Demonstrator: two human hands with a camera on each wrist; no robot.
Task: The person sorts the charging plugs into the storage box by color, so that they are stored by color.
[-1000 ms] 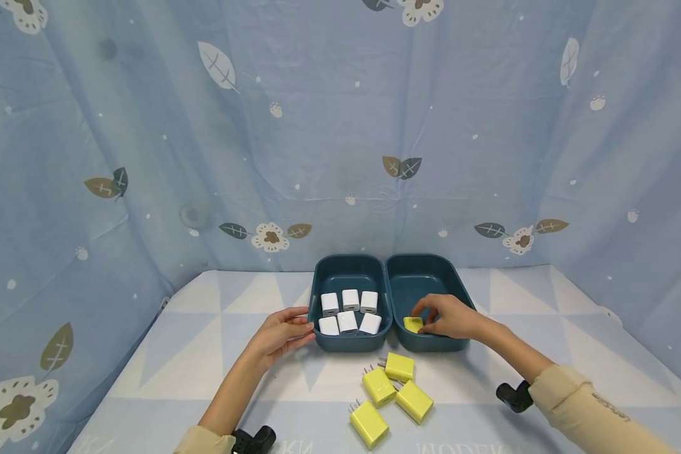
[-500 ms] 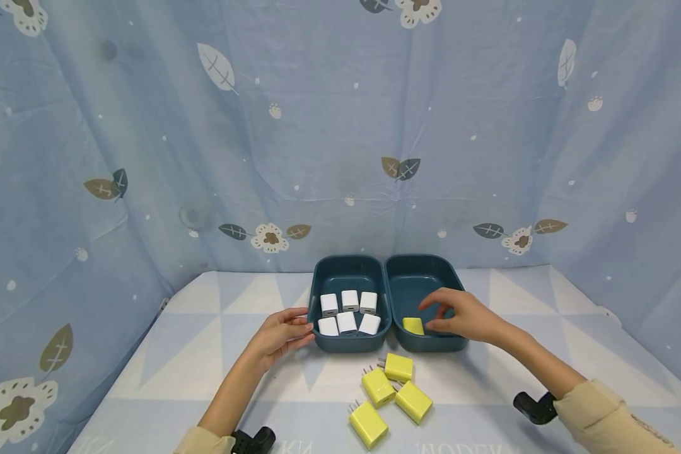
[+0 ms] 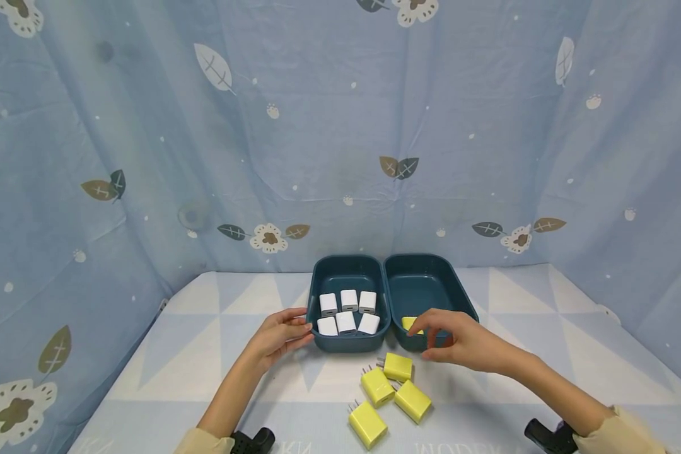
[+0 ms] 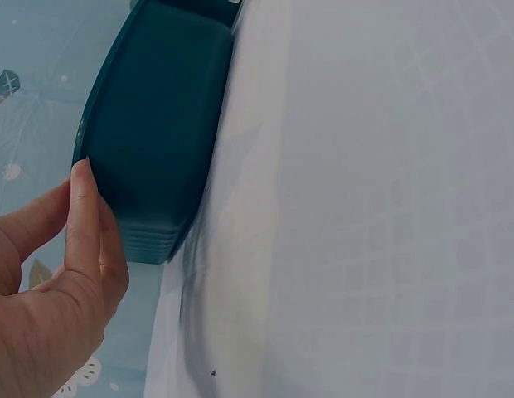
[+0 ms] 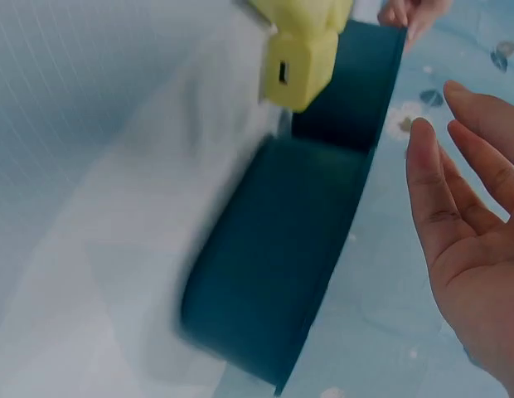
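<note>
At the back of the table stand two dark teal plastic bins side by side. My left hand [image 3: 284,334] is at the left bin [image 3: 349,345], thumb and finger gripping its rim; the left wrist view shows the thumb tip [image 4: 83,170] right at the edge. Several white charger plugs [image 3: 346,323] lie inside that bin. In the right bin [image 3: 425,265] sits one yellow charger plug [image 3: 410,323], partly covered by my right hand [image 3: 459,340]. That hand hovers over the front rim, fingers loosely bent and thumb apart, with nothing between them.
Several yellow charger plugs [image 3: 413,401] with metal prongs lie loose on the patterned tablecloth [image 3: 204,340] in front of the bins. A blue printed curtain [image 3: 340,126] hangs right behind the table. Black wrist cameras [image 3: 252,441] are on both forearms.
My right hand has let go of the yellow plug in the right bin, lifted off and come back toward the front rim. The left hand stays at its bin.
</note>
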